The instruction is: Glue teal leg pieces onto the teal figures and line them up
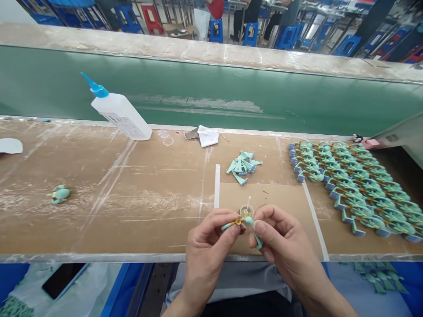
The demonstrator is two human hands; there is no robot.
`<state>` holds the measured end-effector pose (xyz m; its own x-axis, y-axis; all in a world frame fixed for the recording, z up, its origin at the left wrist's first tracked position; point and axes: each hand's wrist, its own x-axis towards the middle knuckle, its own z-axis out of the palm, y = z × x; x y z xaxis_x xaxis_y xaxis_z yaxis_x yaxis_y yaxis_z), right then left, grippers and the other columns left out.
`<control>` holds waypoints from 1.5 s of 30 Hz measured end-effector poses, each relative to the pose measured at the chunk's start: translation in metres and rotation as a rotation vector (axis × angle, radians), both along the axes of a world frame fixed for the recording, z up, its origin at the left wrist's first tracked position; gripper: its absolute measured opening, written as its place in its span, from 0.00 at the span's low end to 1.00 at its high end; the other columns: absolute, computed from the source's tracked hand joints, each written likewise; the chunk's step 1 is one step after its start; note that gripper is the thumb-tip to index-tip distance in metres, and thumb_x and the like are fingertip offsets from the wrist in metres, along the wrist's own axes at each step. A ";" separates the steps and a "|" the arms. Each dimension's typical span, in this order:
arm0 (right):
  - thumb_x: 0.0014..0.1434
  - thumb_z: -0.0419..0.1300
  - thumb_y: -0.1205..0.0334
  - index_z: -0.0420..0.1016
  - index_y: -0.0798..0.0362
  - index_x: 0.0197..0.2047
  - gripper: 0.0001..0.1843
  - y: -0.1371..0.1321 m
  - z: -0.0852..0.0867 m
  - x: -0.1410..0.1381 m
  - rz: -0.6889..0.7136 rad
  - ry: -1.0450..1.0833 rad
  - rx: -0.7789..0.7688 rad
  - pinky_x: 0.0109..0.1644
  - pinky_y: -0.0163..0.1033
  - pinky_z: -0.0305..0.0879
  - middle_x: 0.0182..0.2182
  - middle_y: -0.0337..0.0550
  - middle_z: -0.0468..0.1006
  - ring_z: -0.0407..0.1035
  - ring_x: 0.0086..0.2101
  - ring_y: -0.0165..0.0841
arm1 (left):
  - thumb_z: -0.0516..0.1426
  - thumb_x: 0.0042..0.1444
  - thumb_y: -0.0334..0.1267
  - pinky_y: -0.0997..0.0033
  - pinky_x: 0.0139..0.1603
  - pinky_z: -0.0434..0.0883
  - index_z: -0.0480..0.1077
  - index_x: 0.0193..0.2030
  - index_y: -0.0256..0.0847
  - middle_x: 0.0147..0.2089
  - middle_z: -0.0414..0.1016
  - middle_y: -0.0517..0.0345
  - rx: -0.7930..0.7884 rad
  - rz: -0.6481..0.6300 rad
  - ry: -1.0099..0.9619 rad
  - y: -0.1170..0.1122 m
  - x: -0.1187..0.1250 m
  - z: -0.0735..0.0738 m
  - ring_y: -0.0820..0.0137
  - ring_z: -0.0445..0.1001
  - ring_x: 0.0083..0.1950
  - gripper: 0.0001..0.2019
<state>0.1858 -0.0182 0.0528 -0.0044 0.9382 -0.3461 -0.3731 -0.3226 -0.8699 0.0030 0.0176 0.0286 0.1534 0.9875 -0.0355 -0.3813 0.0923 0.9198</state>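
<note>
Right now our left hand [208, 251] pinches a slim mint-green plastic piece [229, 226] between thumb and fingers, with a yellow ring [238, 222] on it. Our right hand [287, 246] closes just as tightly on a second mint-green piece [258, 241]. The two pieces meet or nearly meet between our hands, but our fingers hide the join, so we cannot tell whether they touch.

Just behind our hands, a small clear cup [246, 212] of yellowish liquid sits on a sheet of brown cardboard [274, 198], with a thin white stick [249, 201] standing in it. A white strip [217, 186] lies beside the cardboard.

Farther along the tan workbench [132, 224], loose mint-green parts [243, 166] form a small heap, and rows of assembled mint-green figures [357, 189] fill the right side. One more figure [60, 194] lies alone at the left. A white glue bottle [120, 116] with a blue nozzle [95, 89] lies tilted against the green backboard [211, 92], and crumpled white paper [208, 136] rests near its foot. Beyond the board, blue stools [216, 31] and seated co-workers' legs [241, 22] show.
</note>
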 end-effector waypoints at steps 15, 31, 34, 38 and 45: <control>0.71 0.81 0.35 0.79 0.52 0.42 0.29 -0.006 0.005 -0.013 0.007 0.129 -0.106 0.20 0.29 0.42 0.27 0.39 0.84 0.55 0.16 0.19 | 0.73 0.71 0.26 0.76 0.54 0.87 0.93 0.57 0.52 0.52 0.91 0.56 0.448 0.134 0.418 -0.006 -0.002 0.004 0.68 0.91 0.51 0.16; 0.73 0.81 0.40 0.74 0.51 0.37 0.28 -0.011 0.007 -0.016 0.052 0.338 -0.080 0.30 0.33 0.47 0.26 0.40 0.85 0.47 0.21 0.22 | 0.70 0.72 0.23 0.64 0.48 0.87 0.92 0.60 0.53 0.50 0.94 0.54 0.611 0.094 0.572 -0.011 -0.009 0.025 0.61 0.92 0.47 0.20; 0.73 0.81 0.40 0.74 0.51 0.37 0.29 -0.010 0.007 -0.015 0.059 0.321 -0.087 0.30 0.33 0.47 0.25 0.40 0.85 0.49 0.21 0.22 | 0.71 0.71 0.22 0.65 0.50 0.87 0.92 0.61 0.54 0.51 0.94 0.55 0.605 0.080 0.556 -0.011 -0.010 0.022 0.61 0.92 0.48 0.22; 0.74 0.80 0.40 0.75 0.51 0.39 0.27 -0.011 0.007 -0.013 0.041 0.247 -0.084 0.29 0.33 0.48 0.27 0.38 0.83 0.53 0.21 0.20 | 0.72 0.71 0.25 0.67 0.54 0.85 0.92 0.58 0.54 0.52 0.91 0.54 0.478 0.057 0.500 -0.011 -0.010 0.019 0.63 0.91 0.51 0.18; 0.77 0.76 0.38 0.84 0.49 0.48 0.22 -0.028 0.019 -0.012 0.105 -0.094 -0.037 0.28 0.35 0.62 0.31 0.37 0.80 0.67 0.23 0.27 | 0.76 0.67 0.43 0.65 0.55 0.82 0.90 0.43 0.44 0.47 0.84 0.50 -0.050 -0.046 0.109 -0.007 -0.002 0.020 0.60 0.83 0.51 0.06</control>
<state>0.1738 -0.0464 0.0716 -0.0682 0.9207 -0.3842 -0.2531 -0.3885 -0.8860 0.0006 0.0106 0.0486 0.1911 0.9761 -0.1038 -0.2732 0.1545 0.9495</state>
